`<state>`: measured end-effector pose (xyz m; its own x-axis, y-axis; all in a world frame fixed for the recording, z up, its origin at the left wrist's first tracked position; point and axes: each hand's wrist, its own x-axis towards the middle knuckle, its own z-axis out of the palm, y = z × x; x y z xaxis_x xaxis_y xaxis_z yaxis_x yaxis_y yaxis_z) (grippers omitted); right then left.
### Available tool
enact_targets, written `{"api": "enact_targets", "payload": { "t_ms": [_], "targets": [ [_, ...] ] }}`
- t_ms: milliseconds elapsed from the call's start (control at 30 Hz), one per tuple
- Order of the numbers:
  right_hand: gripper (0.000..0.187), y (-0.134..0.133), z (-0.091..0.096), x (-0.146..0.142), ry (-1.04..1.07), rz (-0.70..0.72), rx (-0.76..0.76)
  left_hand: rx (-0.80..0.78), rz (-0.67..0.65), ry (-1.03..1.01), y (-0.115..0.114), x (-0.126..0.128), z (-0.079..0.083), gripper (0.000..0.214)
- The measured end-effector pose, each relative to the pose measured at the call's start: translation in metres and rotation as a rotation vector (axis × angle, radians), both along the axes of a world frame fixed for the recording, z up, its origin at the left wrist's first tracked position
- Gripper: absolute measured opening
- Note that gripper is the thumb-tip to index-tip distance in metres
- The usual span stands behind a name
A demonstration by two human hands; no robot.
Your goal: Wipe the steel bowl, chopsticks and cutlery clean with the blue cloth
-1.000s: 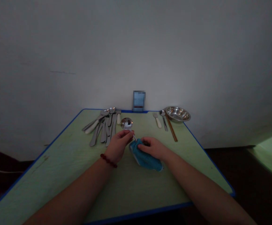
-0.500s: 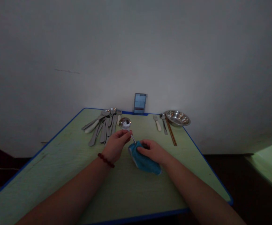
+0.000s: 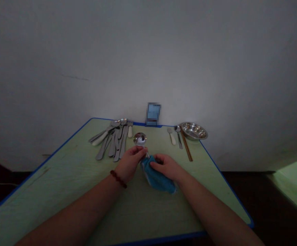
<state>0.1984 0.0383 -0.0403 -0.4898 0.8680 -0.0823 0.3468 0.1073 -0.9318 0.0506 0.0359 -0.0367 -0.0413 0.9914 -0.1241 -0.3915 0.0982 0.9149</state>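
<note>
My left hand (image 3: 130,163), with a red bead bracelet on the wrist, pinches the neck of a metal spoon (image 3: 139,139) just below its bowl, which points away from me. The spoon's handle runs down into a blue cloth (image 3: 156,177). My right hand (image 3: 167,166) is closed over that cloth and presses it round the handle. Both hands sit above the middle of the green table (image 3: 61,177).
A pile of several metal utensils (image 3: 112,140) lies at the back left. At the back right are a white-handled fork (image 3: 172,136), a spoon (image 3: 178,135), brown chopsticks (image 3: 186,147) and a steel bowl (image 3: 194,131). A blurred blue object (image 3: 153,114) leans on the wall.
The spoon's bowl has shifted slightly right and nearer to the hands. My right hand with the cloth has slid a little up the handle toward my left hand.
</note>
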Motion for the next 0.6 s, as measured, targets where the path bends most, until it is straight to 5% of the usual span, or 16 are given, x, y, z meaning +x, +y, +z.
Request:
{"api": "enact_targets", "payload": {
  "t_ms": [600],
  "targets": [
    [0.025,-0.0024,0.0055,-0.0014,-0.022,-0.011,0.021,0.003,0.099,-0.056,0.0051,-0.0060,0.0054,0.016]
  ]
}}
